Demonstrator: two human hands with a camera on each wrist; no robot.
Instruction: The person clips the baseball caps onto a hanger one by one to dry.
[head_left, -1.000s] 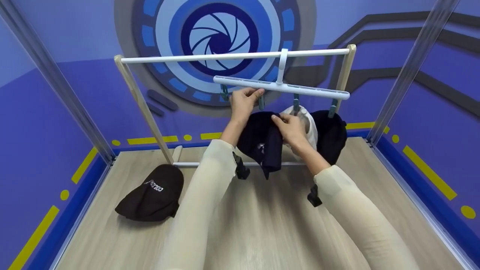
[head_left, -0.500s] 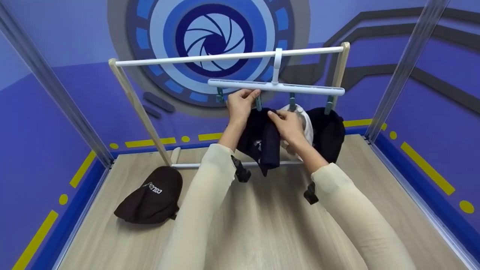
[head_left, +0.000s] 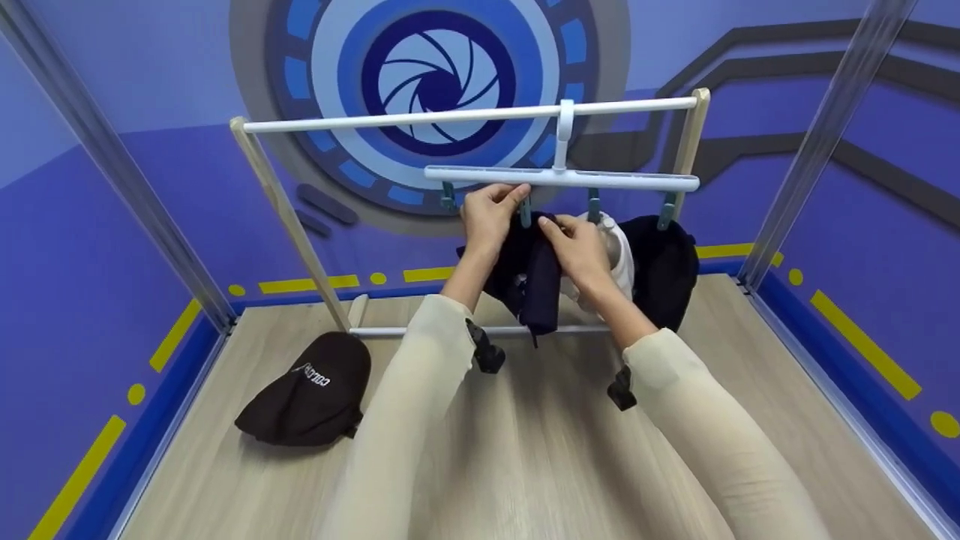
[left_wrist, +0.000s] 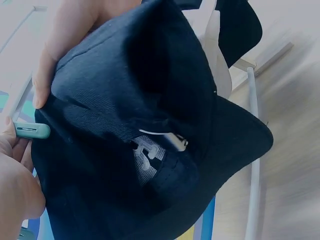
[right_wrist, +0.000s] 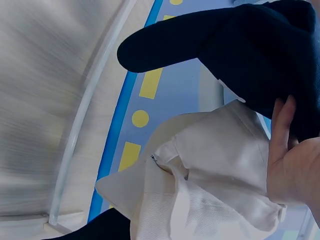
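Observation:
A white hanger [head_left: 487, 175] with several green clips hangs from the rack's rail. My left hand [head_left: 486, 219] pinches one clip [head_left: 526, 212], its thumb at the clip's top. The clip's tip [left_wrist: 40, 131] lies over the edge of a dark navy cap [left_wrist: 100, 150]; whether it bites the fabric I cannot tell. My right hand [head_left: 581, 251] grips that cap's upper edge, beside the clip. Inside the cap, a strap buckle [left_wrist: 176, 141] shows. A white cap [right_wrist: 215, 160] hangs just right of it, close to my right hand, and a black cap [head_left: 660, 270] hangs at the far right.
The wooden rack's top rail [head_left: 375, 118] runs above the hanger, and its lower bar [head_left: 382, 331] lies near the floor. A dark brown cap with white lettering [head_left: 307, 397] rests on the wood-look surface at left. Another clip [head_left: 448, 196] dangles at the hanger's left end.
The hanger has gone from tilted, left end higher, to nearly level. My right hand has raised the navy cap slightly toward the clip; my left hand keeps its pinch.

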